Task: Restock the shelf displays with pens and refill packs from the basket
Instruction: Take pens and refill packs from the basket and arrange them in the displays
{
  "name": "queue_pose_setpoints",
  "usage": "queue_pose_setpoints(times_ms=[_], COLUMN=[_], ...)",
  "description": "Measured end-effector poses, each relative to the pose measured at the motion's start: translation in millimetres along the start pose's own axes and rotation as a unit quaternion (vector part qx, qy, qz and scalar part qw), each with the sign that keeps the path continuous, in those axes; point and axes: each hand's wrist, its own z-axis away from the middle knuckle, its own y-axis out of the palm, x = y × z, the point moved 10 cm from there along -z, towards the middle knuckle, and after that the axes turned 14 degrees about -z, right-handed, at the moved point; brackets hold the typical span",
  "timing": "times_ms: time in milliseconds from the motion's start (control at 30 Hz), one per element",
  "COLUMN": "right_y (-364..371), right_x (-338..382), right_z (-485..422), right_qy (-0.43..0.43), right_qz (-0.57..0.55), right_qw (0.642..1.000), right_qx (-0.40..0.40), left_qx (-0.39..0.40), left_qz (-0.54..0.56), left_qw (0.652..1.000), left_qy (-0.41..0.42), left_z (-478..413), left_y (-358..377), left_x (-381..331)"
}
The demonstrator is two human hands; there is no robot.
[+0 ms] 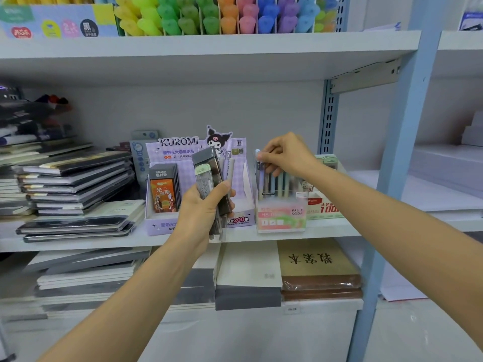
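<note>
Plastic refill packs (209,176) should handle light, stiff and slick; left hand (201,207) grips them mid-length. Right hand (287,155) pinches a thin pen (257,154) near its cap, above the box (281,219).

Shelf (363,178) free rt of boxes (322,210)

Dark refill packs (209,176) fanned upright in the left hand (201,210), in front of the lilac Kuromi display (180,150), pale-capped pen (258,153) pinched by the right hand (287,155), upright among pastel pens (277,182) in the clear box (281,220)
</note>
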Motion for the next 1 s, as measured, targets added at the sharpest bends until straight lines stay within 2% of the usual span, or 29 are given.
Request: queue_pose_setpoints(times_ms=[267,333,400,467,533,633,833,900,1000], right_y=[-4,-13,-17,-2,23,33,-15,-38,-64], right_x=[4,17,32,37,39,43,46,47,46], right_z=[-1,4,12,19,29,37,31,30,29], right_qy=[0.012,-0.023,-0.062,-0.047,-0.014,-0.015,-0.01,-0.032,-0.062], right_qz=[0.029,0.034,-0.014,-0.109,-0.144,-0.146,-0.274,-0.269,-0.199], right_qw=[0.999,0.997,0.995,0.993,0.987,0.984,0.962,0.961,0.974], right_qx=[-0.033,-0.07,-0.08,-0.011,0.075,0.104,0.001,-0.049,-0.093], left_qx=[0.002,0.003,0.004,0.011,0.025,0.042,0.028,0.022,0.013], left_qz=[0.0,0.002,-0.002,-0.009,-0.016,-0.024,-0.036,-0.041,-0.051], left_qw=[1.0,1.0,1.0,1.0,0.999,0.999,0.999,0.999,0.998], left_qy=[-0.004,-0.006,-0.007,-0.002,0.011,0.016,-0.005,-0.011,-0.016], left_z=[1,2,4,6,10,16,21,21,21], left_y=[0,0,2,6,14,22,14,12,8], left_x=[1,1,0,-3,-8,-14,-10,-9,-8])
